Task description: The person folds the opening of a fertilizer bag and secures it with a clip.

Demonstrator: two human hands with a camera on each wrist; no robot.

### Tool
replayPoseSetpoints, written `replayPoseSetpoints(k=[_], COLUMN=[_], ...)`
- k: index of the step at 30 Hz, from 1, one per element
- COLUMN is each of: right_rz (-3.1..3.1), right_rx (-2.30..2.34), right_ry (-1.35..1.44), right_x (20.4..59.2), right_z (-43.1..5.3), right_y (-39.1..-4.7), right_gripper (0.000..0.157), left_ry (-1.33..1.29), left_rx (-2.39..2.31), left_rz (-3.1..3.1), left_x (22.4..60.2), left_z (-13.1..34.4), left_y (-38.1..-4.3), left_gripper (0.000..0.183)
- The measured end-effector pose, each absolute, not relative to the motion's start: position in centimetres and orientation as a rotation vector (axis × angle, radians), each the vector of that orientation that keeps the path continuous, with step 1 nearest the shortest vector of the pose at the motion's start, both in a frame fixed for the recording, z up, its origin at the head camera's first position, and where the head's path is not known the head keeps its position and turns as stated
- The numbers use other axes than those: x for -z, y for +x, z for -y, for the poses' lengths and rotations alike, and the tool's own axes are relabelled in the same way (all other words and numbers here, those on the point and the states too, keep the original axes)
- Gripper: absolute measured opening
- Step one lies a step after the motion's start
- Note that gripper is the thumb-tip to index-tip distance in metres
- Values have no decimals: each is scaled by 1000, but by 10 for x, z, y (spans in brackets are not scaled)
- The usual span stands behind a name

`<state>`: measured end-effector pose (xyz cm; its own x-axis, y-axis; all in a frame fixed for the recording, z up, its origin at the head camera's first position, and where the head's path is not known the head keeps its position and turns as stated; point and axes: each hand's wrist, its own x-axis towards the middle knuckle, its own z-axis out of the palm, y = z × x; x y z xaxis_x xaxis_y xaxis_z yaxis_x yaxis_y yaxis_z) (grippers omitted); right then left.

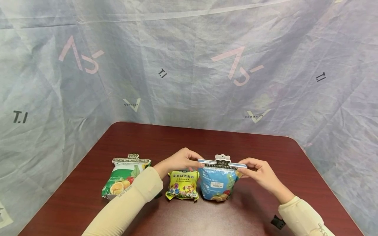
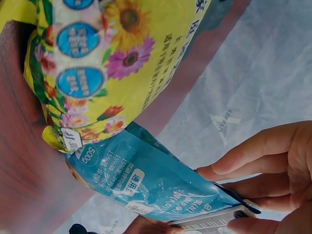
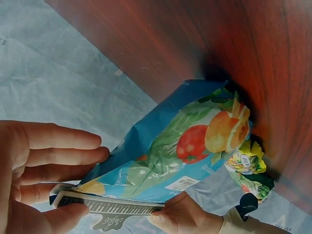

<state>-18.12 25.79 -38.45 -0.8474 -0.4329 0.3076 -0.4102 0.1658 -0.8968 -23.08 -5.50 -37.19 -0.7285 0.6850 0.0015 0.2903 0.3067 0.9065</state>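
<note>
A blue fertilizer bag (image 1: 217,185) with fruit pictures stands upright right of the table's middle. Across its top edge lies a long bag clip (image 1: 222,163) with a ruler-like scale and a dark label. My left hand (image 1: 180,160) pinches the bag's top at the clip's left end, thumb in front. At the opposite end my right hand (image 1: 260,170) pinches clip and bag top between thumb and fingers. The right wrist view shows that thumb pressing the clip's front, with the printed tomato side of the bag (image 3: 170,141) below.
Left of the blue bag stands a yellow flower-printed fertilizer bag (image 1: 183,185), partly behind my left hand. Farther left, a green and white bag (image 1: 121,178) carries a similar clip (image 1: 131,160). The dark red table (image 1: 165,137) ends at a grey cloth backdrop (image 1: 189,65).
</note>
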Motion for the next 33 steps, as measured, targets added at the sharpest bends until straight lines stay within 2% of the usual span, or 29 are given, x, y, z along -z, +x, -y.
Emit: replayPoseSetpoints(k=[33], right_rz=[-2369], right_rx=[1863], right_ry=[-611], right_x=[384], right_z=[-291], right_y=[-180], right_gripper=[18], left_ry=[674], left_rx=[-1544], left_rz=[-1993], left_x=[378], left_z=[17], left_y=[-234], left_gripper=[21])
